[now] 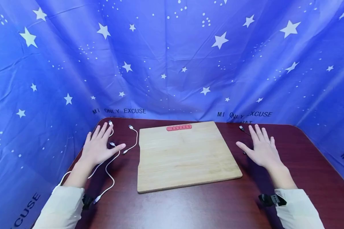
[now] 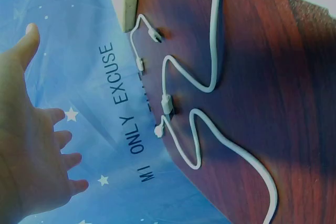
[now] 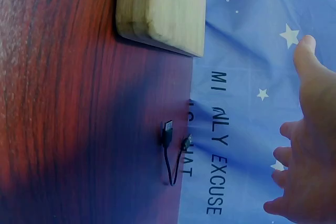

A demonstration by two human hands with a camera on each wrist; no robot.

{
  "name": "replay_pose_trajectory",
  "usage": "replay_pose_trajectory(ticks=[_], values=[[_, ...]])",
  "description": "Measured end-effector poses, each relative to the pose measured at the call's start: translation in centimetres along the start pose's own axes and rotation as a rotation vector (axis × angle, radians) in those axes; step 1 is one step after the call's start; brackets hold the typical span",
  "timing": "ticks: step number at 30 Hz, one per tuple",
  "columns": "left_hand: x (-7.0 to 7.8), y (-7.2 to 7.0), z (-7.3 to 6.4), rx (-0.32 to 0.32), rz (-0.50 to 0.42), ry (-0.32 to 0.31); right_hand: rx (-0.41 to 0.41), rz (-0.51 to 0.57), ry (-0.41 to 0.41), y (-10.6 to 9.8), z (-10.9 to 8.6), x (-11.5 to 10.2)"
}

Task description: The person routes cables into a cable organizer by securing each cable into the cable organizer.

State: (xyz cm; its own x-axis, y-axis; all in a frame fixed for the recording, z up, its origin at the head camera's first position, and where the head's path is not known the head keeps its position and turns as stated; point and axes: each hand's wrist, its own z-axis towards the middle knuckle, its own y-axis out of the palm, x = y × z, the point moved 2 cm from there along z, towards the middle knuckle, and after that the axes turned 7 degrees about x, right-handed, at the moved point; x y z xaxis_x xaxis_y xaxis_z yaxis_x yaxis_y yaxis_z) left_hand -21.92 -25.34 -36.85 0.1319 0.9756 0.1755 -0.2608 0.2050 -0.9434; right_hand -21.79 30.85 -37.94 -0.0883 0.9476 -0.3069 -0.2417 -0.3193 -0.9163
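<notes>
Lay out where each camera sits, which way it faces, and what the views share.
Head: on the head, facing forward and down at the wooden board on the table; left hand, right hand and sleeved forearms show.
Left wrist: on that wrist, picture turned sideways, facing white cables and the starry curtain; the left hand shows.
Right wrist: on that wrist, also sideways, facing a black cable and curtain; the right hand shows.
Shared: both wrist views catch part of the board.
</notes>
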Motion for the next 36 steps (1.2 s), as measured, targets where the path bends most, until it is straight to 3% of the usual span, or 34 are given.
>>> replay_pose_trajectory(ticks=[9,18,27,36], values=[[0.9,0.7,0.3,0.021,-0.022,0.032,0.014,0.000,-0.020,-0.2,0.0,-0.1],[1.6,1.9,-0.4,-0.008,-0.046,0.042,0.001,-0.024,-0.052,0.8,0.3,-0.8],[2.9,2.9,-0.1,-0.005,-0.078,0.084,-0.018,-0.025,-0.084,1.4,0.4,-1.8],[4.2,3.5,0.2,-0.045,-0.081,0.101,-0.044,-0.038,-0.121,1.9,1.0,-2.9]])
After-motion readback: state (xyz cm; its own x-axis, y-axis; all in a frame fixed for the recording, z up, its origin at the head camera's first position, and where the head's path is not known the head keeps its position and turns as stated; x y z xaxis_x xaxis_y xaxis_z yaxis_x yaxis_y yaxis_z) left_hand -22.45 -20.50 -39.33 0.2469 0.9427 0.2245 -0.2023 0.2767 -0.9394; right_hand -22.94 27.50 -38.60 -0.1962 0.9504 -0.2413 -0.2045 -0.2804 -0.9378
